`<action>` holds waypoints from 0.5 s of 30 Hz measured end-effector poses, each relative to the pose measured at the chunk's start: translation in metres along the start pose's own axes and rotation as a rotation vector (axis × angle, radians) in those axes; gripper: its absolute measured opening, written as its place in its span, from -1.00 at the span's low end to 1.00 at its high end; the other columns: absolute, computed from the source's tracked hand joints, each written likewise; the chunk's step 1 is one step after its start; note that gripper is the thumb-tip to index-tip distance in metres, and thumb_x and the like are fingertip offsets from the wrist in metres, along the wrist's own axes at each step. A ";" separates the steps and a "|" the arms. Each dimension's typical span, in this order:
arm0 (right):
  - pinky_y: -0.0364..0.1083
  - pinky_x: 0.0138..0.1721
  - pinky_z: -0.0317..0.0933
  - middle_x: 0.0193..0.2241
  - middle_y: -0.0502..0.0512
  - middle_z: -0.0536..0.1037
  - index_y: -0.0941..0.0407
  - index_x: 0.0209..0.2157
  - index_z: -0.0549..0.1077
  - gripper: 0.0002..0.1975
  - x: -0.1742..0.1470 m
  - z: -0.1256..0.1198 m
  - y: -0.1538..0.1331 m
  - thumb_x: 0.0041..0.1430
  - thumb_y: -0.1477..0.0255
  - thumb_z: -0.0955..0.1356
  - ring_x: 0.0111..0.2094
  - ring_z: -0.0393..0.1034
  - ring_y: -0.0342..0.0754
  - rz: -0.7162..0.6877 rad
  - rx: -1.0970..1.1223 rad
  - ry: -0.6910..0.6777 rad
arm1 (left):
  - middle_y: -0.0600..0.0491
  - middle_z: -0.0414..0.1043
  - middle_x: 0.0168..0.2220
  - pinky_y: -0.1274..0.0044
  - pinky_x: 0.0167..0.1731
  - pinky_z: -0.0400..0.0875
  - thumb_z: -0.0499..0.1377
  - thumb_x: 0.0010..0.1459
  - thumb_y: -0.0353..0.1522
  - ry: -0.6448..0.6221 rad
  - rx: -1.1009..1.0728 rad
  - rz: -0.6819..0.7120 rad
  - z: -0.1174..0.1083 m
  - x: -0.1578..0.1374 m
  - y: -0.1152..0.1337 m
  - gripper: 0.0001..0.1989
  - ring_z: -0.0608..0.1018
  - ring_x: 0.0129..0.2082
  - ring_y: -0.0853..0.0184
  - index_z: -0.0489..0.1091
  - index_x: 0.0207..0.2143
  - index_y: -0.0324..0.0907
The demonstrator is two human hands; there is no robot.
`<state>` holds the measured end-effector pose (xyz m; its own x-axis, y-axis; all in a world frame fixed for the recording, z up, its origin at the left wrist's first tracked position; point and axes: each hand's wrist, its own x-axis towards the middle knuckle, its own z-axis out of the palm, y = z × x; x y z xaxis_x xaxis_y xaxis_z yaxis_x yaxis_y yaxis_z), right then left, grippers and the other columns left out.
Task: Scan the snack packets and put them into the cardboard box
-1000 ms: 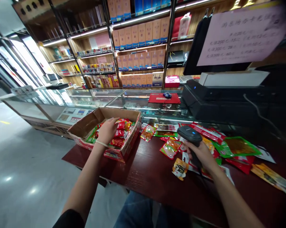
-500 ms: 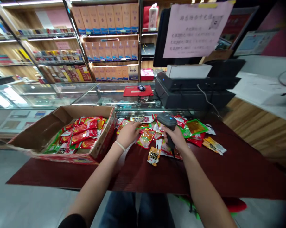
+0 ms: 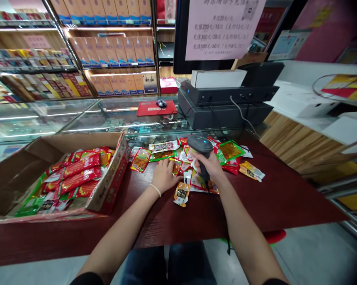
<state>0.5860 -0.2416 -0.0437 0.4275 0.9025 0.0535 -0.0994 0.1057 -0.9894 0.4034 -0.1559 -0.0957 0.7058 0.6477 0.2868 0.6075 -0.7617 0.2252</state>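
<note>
My right hand (image 3: 210, 166) is wrapped round the grip of a black barcode scanner (image 3: 200, 145), its head tilted over a pile of snack packets. On the dark red tabletop, my left hand (image 3: 165, 175) lies palm down with its fingers stretched out. Its fingertips meet the edge of a small red-edged snack packet (image 3: 176, 168), partly covered by the hand. Just in front of that hand is an orange and white packet (image 3: 182, 194). Behind it lie a red-bordered packet (image 3: 141, 159) and a white and red packet (image 3: 164, 146).
A cardboard box (image 3: 111, 180) of red and green snack packets stands at the left. At the right are a green-edged packet (image 3: 231, 151) and a yellow packet (image 3: 252, 171). Behind the table are a glass counter (image 3: 119, 122), a mouse (image 3: 161, 103) and a black till (image 3: 225, 114).
My left hand has drawn back towards me from the rear packets onto nearer ones. The scanner stays over the pile in my right hand. The view has turned right.
</note>
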 end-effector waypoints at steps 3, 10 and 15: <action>-0.21 -0.75 0.10 -0.71 -0.14 0.38 0.07 -0.44 0.35 -0.62 0.000 0.002 0.000 -0.02 0.13 0.51 -0.78 0.21 -0.21 0.014 -0.006 0.009 | -0.19 0.42 -0.05 0.33 -0.08 0.35 0.23 0.13 -0.22 -0.067 0.026 -0.059 -0.005 -0.002 0.003 -0.64 0.46 -0.05 0.07 0.40 -0.06 -0.21; -0.20 -0.74 0.10 -0.71 -0.13 0.37 0.07 -0.45 0.33 -0.61 -0.001 0.004 0.002 -0.01 0.12 0.51 -0.76 0.21 -0.20 0.018 -0.021 0.013 | -0.09 0.56 -0.26 0.41 -0.24 0.38 0.07 0.24 -0.36 0.008 -0.143 -0.185 -0.024 -0.003 -0.009 -0.76 0.58 -0.28 0.15 0.47 -0.12 -0.14; -0.18 -0.73 0.11 -0.71 -0.09 0.37 0.08 -0.49 0.37 -0.62 -0.002 0.007 0.002 0.03 0.10 0.49 -0.75 0.22 -0.18 0.011 -0.058 -0.003 | 0.02 0.52 -0.27 0.49 -0.17 0.40 0.12 0.23 -0.30 0.521 -0.939 -0.393 -0.013 0.011 -0.037 -0.82 0.55 -0.27 0.29 0.42 -0.15 -0.14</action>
<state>0.5786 -0.2398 -0.0447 0.4243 0.9045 0.0431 -0.0516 0.0717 -0.9961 0.3844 -0.1206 -0.0886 0.1577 0.9254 0.3445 0.0862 -0.3605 0.9288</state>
